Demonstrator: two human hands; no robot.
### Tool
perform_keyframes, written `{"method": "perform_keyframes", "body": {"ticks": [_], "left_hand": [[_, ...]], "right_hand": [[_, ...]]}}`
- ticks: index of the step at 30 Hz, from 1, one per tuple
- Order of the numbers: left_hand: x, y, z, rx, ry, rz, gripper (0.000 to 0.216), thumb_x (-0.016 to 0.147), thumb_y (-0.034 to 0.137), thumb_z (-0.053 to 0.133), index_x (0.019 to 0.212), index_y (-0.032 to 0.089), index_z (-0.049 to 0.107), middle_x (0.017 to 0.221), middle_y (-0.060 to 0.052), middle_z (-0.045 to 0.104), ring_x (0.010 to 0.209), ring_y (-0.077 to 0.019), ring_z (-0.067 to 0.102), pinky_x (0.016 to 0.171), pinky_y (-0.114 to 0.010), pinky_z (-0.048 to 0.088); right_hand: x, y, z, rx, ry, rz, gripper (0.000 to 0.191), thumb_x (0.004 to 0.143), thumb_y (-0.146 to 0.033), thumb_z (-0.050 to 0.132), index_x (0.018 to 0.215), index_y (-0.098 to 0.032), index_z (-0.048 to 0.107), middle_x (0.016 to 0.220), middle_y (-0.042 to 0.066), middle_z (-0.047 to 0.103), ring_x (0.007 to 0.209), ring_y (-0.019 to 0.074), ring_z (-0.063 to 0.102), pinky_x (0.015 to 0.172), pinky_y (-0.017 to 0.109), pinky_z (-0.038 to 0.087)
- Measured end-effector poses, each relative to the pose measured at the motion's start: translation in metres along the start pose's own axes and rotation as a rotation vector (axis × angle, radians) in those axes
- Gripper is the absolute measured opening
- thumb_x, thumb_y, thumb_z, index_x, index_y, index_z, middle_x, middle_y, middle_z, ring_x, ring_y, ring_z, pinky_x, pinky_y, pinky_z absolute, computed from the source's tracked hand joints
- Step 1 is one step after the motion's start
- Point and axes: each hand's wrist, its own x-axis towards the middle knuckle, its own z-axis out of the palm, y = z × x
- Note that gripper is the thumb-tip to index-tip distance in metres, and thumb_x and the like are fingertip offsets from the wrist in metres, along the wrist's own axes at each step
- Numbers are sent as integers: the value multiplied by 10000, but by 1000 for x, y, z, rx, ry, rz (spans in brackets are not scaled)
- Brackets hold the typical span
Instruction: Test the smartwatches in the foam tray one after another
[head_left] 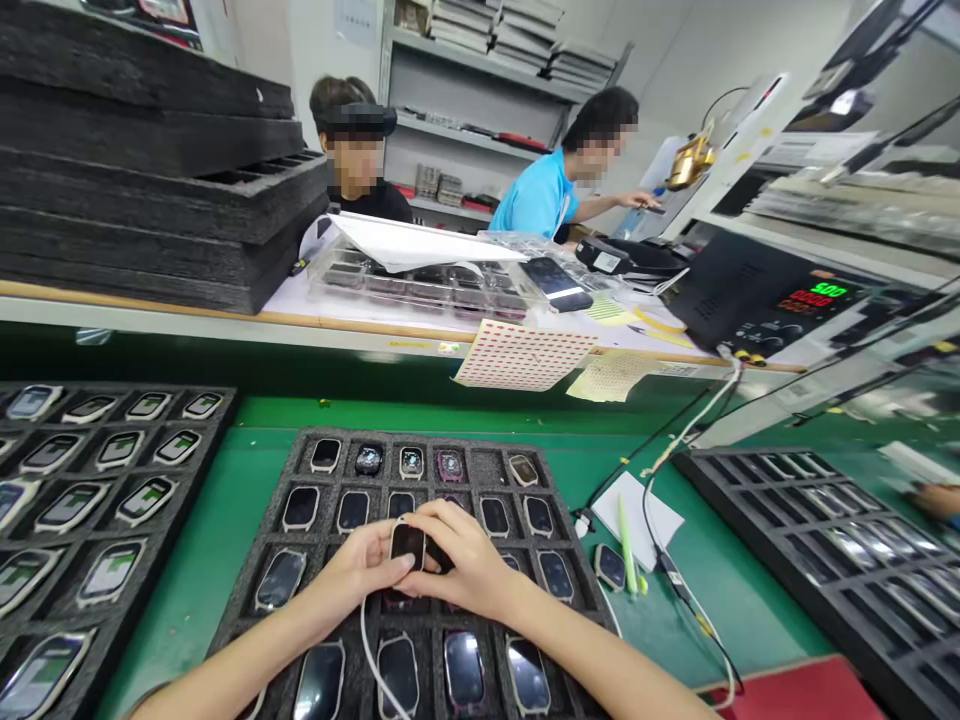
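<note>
Over the middle of a black foam tray, a smartwatch with a dark screen is held between both of my hands. My left hand grips its left side, with the thumb near the lower part of the screen. From the right, my right hand has its fingers closed around the watch's top and right edge. A white cable runs down from beneath my left hand; its far end by the watch is hidden. Several dark-screened watch faces sit in the tray's compartments around and under my hands.
Another foam tray at left holds watches with lit screens. A third tray lies right. A loose watch, green pen and cables lie beside white paper. A power supply stands on the shelf; two people are beyond.
</note>
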Motion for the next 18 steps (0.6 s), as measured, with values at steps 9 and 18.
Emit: {"method": "perform_keyframes", "body": {"ticks": [9, 18], "left_hand": [[3, -6, -3, -1, 29, 20, 388, 758, 328, 720, 1084, 138, 630, 1006, -111, 700, 819, -181, 656, 752, -292, 514], [-5, 11, 1, 99, -28, 4, 391, 793, 311, 680, 1135, 141, 596, 1027, -111, 701, 968, -228, 650, 887, -348, 466]], "right_hand": [[2, 2, 0, 23, -12, -6, 540, 800, -450, 673, 1227, -157, 522, 1010, 119, 608, 843, 210, 613, 730, 341, 530], [-2, -1, -2, 82, -17, 1, 488, 829, -357, 668, 1262, -194, 513, 1086, 122, 589, 926, 223, 611, 790, 360, 538]]}}
